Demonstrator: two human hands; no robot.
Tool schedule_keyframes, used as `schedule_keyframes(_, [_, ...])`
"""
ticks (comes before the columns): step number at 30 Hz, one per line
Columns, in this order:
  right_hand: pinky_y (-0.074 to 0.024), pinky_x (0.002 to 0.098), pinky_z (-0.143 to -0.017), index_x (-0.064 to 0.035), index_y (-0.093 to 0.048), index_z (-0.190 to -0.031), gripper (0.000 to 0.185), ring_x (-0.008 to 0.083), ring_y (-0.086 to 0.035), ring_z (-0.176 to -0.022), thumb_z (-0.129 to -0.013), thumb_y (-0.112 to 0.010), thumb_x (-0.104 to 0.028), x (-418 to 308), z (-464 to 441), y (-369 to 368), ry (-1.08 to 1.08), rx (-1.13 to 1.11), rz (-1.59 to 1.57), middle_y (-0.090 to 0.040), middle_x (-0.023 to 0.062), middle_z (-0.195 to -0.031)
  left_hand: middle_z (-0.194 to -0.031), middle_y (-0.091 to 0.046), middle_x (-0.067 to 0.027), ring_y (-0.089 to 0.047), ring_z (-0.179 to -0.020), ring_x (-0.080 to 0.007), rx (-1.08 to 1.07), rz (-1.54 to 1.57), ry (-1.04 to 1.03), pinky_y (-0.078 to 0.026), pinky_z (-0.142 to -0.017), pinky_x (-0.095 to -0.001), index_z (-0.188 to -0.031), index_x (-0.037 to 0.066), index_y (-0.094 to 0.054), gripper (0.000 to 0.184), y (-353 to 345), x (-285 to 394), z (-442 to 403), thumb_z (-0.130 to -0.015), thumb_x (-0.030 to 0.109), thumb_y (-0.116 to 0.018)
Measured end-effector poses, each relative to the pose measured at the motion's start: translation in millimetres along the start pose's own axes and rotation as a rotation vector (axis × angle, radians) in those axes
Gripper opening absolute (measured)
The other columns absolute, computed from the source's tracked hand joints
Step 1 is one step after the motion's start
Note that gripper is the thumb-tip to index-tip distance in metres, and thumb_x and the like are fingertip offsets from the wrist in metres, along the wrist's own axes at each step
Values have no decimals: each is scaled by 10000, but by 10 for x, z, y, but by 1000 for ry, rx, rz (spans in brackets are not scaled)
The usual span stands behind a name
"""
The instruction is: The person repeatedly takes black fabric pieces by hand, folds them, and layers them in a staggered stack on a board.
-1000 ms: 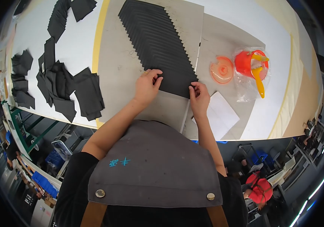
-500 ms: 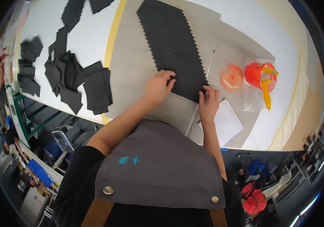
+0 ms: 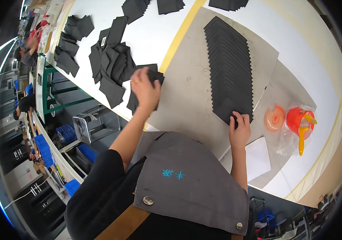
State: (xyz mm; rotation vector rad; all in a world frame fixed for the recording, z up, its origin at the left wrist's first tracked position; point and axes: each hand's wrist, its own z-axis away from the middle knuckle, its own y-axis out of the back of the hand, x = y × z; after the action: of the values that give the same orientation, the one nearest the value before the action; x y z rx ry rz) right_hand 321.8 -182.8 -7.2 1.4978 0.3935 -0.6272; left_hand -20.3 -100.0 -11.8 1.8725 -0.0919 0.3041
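A row of black fabric pieces (image 3: pixel 230 72), overlapped so that their corners form saw-toothed edges, lies on a grey board. At the row's near end is my right hand (image 3: pixel 239 130), its thumb and bent fingers apart at the lowest piece's corner. My left hand (image 3: pixel 145 91) reaches over a stack of black pieces (image 3: pixel 133 102) at the board's left edge. Its thumb stands away from its fingers, and the fingertips lie over the dark fabric. Beside that stack sits a loose heap of similar black pieces (image 3: pixel 113 66).
Right of the row are a clear orange lid (image 3: pixel 274 118) and a red tub (image 3: pixel 294 120) in a plastic bag, with a yellow-handled brush (image 3: pixel 301 142). White paper (image 3: pixel 259 159) lies near my right forearm. More black stacks (image 3: pixel 68 48) stand farther left. Other people work in the background.
My left hand has left the near end of the row and moved left onto the stack. My right hand stays at the row's corner. The view has turned left.
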Motion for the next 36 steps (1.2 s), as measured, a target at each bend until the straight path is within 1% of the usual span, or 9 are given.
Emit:
schedule_keyframes(5, [-489, 344, -725, -89, -689, -1032, 151, 239, -606, -847, -887, -660, -123, -44, -22, 29, 15, 18, 0, -560, 63, -935, -1240, -486, -234, -474, -1142, -421, -210, 3, 335, -388, -1011, -473, -1400, -24, -393, 862, 84, -525, -24, -724, 251, -851])
schedule_keyframes(9, [-501, 360, -705, -96, -688, -1031, 155, 248, -605, -868, -883, -660, -133, -13, 8, 37, 38, 30, 4, -558, 60, -958, -1175, -529, -187, -514, -1114, -373, -159, -2, 228, -453, -927, -425, -1311, 12, -497, 651, 186, -455, -100, -767, 185, -809])
schedule_keyframes(12, [-504, 352, -717, -97, -690, -1054, 179, 250, -609, -886, -878, -666, -116, -9, 46, 76, 9, 36, -20, -569, 63, -995, -1057, -557, -116, -543, -1025, -338, -149, -62, 150, -490, -829, -446, -980, 48, -593, 295, 171, -531, -113, -780, 148, -786])
schedule_keyframes(19, [-498, 328, -698, -104, -694, -1049, 173, 230, -611, -862, -879, -667, -112, -157, 114, 110, -39, -14, -111, -572, 66, -1005, -1116, -558, -91, -541, -1041, -317, -107, -121, 103, -505, -773, -434, -805, 26, -606, 245, 518, -494, -176, -813, 215, -762])
schedule_keyframes(23, [-485, 308, -652, -91, -690, -1042, 181, 192, -589, -803, -862, -677, -96, -324, 167, 59, -25, -78, -265, -587, 65, -1022, -754, -594, -147, -593, -698, -343, -266, -86, 142, -487, -647, -445, -779, -11, -570, 328, 923, -251, -263, -808, 252, -765])
schedule_keyframes(24, [-483, 304, -647, -85, -688, -1037, 181, 186, -582, -795, -856, -684, -97, -371, 181, 32, -31, -133, -328, -590, 67, -1017, -568, -508, -149, -572, -536, -272, -276, 14, 109, -460, -578, -411, -752, -22, -547, 347, 972, -238, -254, -802, 234, -775])
schedule_keyframes(28, [-482, 292, -665, -84, -665, -1101, 241, 147, -599, -872, -865, -694, -123, -506, 176, -97, -56, -352, -560, -622, 62, -1064, -613, -601, -56, -582, -654, -35, -624, 527, 370, -454, -577, -280, -758, 15, -602, 240, 1039, -254, -187, -858, 181, -743])
schedule_keyframes(32, [-494, 276, -786, -85, -554, -1326, 395, 147, -619, -1062, -954, -630, -194, -656, 141, -311, -236, -673, -1198, -633, 67, -1221, -935, -693, 17, -625, -830, -49, -840, 1202, 689, -494, -759, -197, -1006, 20, -682, 145, 1076, 33, -33, -928, 141, -673])
schedule_keyframes(36, [-501, 278, -803, -75, -561, -1317, 349, 129, -618, -1019, -1012, -546, -244, -916, 9, -353, -481, -922, -1348, -658, 38, -1118, -886, -694, 11, -618, -775, -41, -954, 1328, 780, -496, -713, -203, -981, 50, -689, 172, 998, 213, 43, -931, 215, -690])
